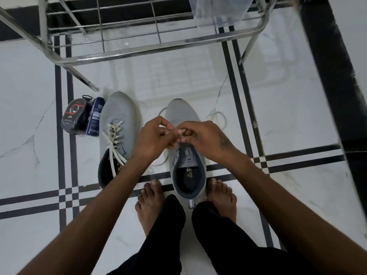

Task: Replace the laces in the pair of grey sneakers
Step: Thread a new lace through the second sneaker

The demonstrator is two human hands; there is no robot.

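Observation:
Two grey sneakers stand on the marble floor, toes pointing away from me. The left sneaker (117, 124) still carries a cream lace (114, 139), untied with loose ends. The right sneaker (183, 155) stands between my bare feet. My left hand (154, 138) and my right hand (206, 138) meet over its eyelet area, fingers pinched on its pale lace (221, 119), whose loops trail on the floor on both sides of the toe. My fingers hide the eyelets.
Two dark packets, one with a red-and-black coil (76, 118) and a blue one (95, 118), lie left of the left sneaker. A steel wire rack (151, 46) stands close ahead on slanted legs. A black door frame (333, 76) runs along the right.

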